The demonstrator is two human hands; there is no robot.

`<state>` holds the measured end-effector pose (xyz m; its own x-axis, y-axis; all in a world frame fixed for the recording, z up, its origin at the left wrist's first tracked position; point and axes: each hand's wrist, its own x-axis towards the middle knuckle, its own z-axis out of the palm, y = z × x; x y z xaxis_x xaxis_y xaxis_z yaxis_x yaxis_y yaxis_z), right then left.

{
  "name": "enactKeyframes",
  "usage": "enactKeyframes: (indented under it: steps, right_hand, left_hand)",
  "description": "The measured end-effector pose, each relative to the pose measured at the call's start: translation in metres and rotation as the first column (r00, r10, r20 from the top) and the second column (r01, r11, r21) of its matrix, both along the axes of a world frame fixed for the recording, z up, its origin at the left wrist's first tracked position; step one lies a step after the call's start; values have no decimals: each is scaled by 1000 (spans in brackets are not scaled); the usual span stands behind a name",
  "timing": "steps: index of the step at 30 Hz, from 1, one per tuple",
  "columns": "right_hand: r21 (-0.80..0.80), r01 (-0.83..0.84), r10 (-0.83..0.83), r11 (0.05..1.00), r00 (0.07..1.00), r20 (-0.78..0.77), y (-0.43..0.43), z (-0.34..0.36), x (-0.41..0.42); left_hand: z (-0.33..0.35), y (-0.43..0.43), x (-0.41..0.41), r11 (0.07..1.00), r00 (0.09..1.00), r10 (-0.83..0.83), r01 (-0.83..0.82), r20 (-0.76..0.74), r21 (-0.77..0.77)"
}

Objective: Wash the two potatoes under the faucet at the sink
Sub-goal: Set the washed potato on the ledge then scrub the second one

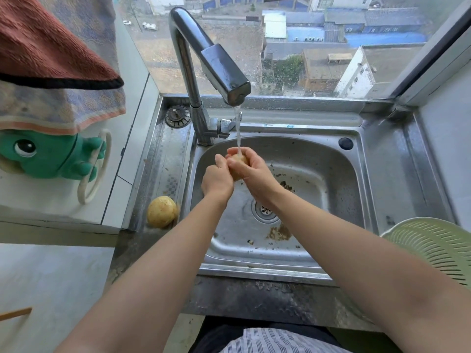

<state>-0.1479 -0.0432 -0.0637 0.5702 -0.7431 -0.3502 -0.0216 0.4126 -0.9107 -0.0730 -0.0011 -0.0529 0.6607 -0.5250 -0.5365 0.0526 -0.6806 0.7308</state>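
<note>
Stainless-steel sink (356, 174), water running from faucet (219, 70): first potato (239, 161) cupped under the stream, left hand (216, 179) and right hand (251, 171) both clenched around it. Firm, wet, probably slippery; best gripped around the middle. Second potato (161, 211) waiting at sink's left rim, near front corner.

Daylight enters a window (318, 47) overlooking rooftops, with a white tiled wall (132, 103) at left.
</note>
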Motion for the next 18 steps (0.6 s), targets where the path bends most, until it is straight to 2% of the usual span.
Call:
enactKeyframes:
  steps: [3, 4, 7, 9, 11, 13, 17, 18]
  right_hand:
    - [3, 167, -167, 986, 985, -45, -1, 5, 5]
    - [19, 158, -158, 987, 987, -40, -2, 5, 5]
    - [117, -32, 19, 993, 993, 113, -4, 2, -5]
    - [116, -77, 67, 990, 994, 83, -3, -1, -6]
    - [46, 50, -49, 998, 999, -23, -1, 2, 0]
    - [34, 155, -153, 987, 987, -57, -1, 4, 6]
    - [165, -23, -1, 986, 990, 144, -7, 1, -3]
    - [140, -38, 21, 989, 992, 125, -7, 2, -5]
  left_hand:
    - [7, 2, -7, 997, 994, -74, 74, 83, 5]
    - [7, 2, -8, 997, 993, -73, 72, 97, 14]
    - [0, 0, 4, 998, 998, 8, -11, 60, 55]
    - [-1, 0, 9, 998, 998, 18, -21, 54, 64]
    - [2, 0, 2, 999, 996, -23, 19, 89, 43]
    - [6, 0, -5, 999, 991, -40, 38, 125, 22]
    - [-2, 1, 6, 999, 996, 36, -37, 86, 13]
    - [-2, 1, 7, 999, 997, 32, -33, 74, 7]
